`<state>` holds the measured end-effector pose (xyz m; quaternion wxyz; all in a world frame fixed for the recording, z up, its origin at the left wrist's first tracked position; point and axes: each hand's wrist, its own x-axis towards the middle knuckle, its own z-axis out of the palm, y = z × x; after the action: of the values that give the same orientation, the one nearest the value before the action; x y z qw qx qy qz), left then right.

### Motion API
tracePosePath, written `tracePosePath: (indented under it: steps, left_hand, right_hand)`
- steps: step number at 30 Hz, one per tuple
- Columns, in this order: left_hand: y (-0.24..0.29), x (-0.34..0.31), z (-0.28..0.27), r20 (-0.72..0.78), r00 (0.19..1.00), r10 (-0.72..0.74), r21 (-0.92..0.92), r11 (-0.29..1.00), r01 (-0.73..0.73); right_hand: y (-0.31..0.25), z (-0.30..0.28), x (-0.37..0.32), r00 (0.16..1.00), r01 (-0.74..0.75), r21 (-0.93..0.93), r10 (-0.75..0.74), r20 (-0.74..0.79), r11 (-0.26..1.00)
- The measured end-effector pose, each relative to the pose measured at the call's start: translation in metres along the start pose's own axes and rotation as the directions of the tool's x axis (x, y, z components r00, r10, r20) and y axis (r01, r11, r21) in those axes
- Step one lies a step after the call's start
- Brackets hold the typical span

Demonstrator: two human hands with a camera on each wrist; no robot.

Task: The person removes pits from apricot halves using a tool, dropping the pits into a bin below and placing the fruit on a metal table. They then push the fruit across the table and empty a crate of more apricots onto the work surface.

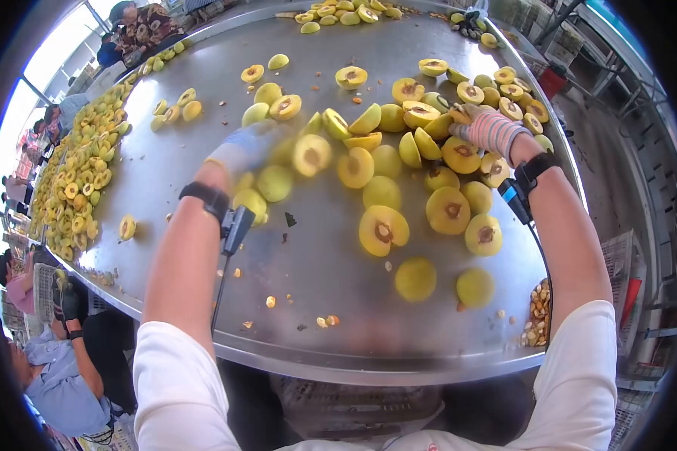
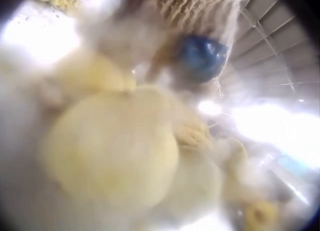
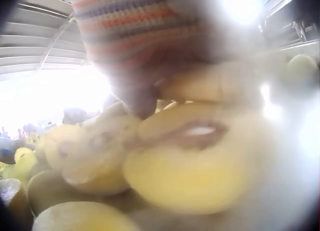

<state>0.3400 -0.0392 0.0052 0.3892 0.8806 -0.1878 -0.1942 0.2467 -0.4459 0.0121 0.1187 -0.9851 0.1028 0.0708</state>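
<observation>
Halved yellow-green stone fruits lie over a metal table, several with brown pit hollows showing. My left hand, in a pale blue glove, is motion-blurred beside a cluster of them at centre left. A blue fingertip shows above a large blurred fruit in the left wrist view. My right hand, in a striped knit glove, reaches into the fruit at the right, its fingers low among the halves. Right beneath those fingers in the right wrist view is a cut half. I cannot tell whether either hand grips a fruit.
A long heap of halves lines the table's left edge; more lie at the far end. Small pits gather in the near right corner. The raised table rim runs before me. Other people sit along the left side.
</observation>
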Motion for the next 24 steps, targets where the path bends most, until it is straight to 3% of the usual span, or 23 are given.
tracePosePath:
  steps: [2,3,7,9,10,13,14,17,19,20,22,23,24]
  left_hand:
    - [-0.015,0.016,0.017,0.078,0.982,0.174,0.343,0.920,-0.190]
    - [-0.010,0.017,0.024,0.139,0.959,0.247,0.493,0.823,-0.283]
    - [0.031,-0.027,0.045,0.232,0.958,0.167,0.498,0.826,-0.264]
    - [0.053,-0.041,0.044,0.288,0.953,0.089,0.544,0.804,-0.239]
    - [0.058,-0.040,0.043,0.154,0.988,-0.019,0.443,0.895,-0.052]
    - [0.053,-0.014,0.039,-0.270,0.959,0.086,0.374,0.927,0.022]
    - [0.048,0.002,0.038,-0.238,0.968,0.083,0.311,0.950,-0.005]
    - [0.027,0.036,0.065,-0.060,0.937,0.343,0.626,0.745,-0.232]
    - [0.069,0.012,0.064,0.031,0.989,0.147,0.598,0.790,-0.136]
    - [0.047,0.021,0.070,0.002,0.965,0.262,0.549,0.806,-0.220]
    - [0.036,-0.006,0.064,-0.069,0.962,0.264,0.499,0.845,-0.196]
    - [0.042,-0.027,0.059,-0.125,0.978,0.169,0.428,0.898,-0.101]
    - [0.038,-0.047,0.053,-0.175,0.959,0.223,0.415,0.900,-0.133]
  right_hand:
    - [-0.034,-0.004,-0.027,0.997,-0.014,0.121,0.005,0.079,0.993]
    - [-0.039,0.002,-0.035,0.994,0.106,-0.041,-0.105,0.041,0.993]
    - [-0.050,0.016,-0.087,0.944,0.284,-0.044,-0.271,0.188,0.958]
    - [-0.049,0.015,-0.107,0.890,0.390,0.060,-0.393,0.230,0.919]
    - [-0.048,0.014,-0.116,0.858,0.438,0.114,-0.452,0.245,0.892]
    - [-0.049,-0.005,-0.140,0.949,0.236,0.193,-0.268,0.164,0.952]
    - [-0.041,-0.002,-0.142,0.959,0.235,0.244,-0.265,0.097,0.941]
    - [-0.046,-0.012,-0.159,0.983,0.163,0.362,-0.184,0.024,0.918]
    - [-0.058,-0.019,-0.174,0.987,0.158,0.224,-0.159,-0.016,0.962]
    - [-0.055,-0.012,-0.177,0.967,0.255,0.268,-0.238,-0.097,0.929]
    - [-0.061,-0.009,-0.185,0.906,0.415,0.278,-0.365,-0.216,0.866]
    - [-0.072,-0.014,-0.190,0.924,0.380,0.352,-0.333,-0.188,0.856]
    - [-0.078,-0.016,-0.189,0.938,0.345,0.416,-0.313,-0.146,0.841]
